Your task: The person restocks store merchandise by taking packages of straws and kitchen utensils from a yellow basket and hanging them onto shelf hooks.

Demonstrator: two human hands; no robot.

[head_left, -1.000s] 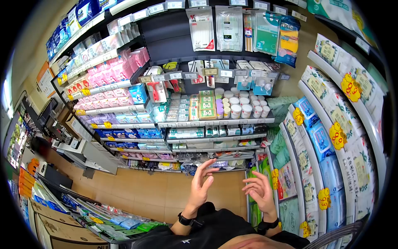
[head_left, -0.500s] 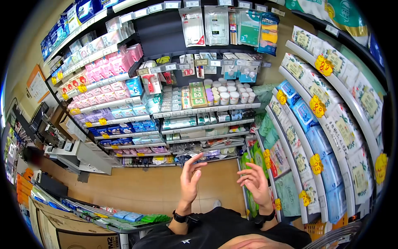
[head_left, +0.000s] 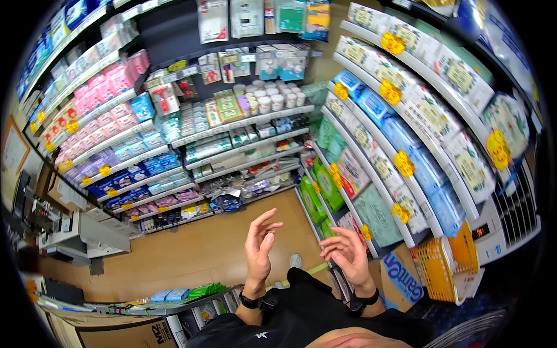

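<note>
My left hand [head_left: 259, 246] is raised over the floor in front of me, its fingers apart and nothing in it. To its right, my right hand [head_left: 348, 258] hovers with loosely curved, spread fingers, also empty. Each wrist wears a black band. Neither hand touches a shelf. Beyond my right hand are green packs [head_left: 326, 184] on the low right-hand shelf and a pale green pack [head_left: 377, 214]. A white shoe tip [head_left: 295, 261] shows on the floor between my hands.
Shelves of pink packs [head_left: 104, 87] and white tubs [head_left: 264, 104] stand left and ahead. Tissue packs [head_left: 400, 75] line the right shelves. At lower right are a yellow basket [head_left: 435, 269], a white appliance [head_left: 493, 226] and a blue-printed carton [head_left: 401, 278]. A brown carton [head_left: 119, 335] is lower left.
The view has turned to the right, so the shelves have shifted left and the yellow basket, white appliance and blue-printed carton have come into sight. Both hands stay raised, open and empty.
</note>
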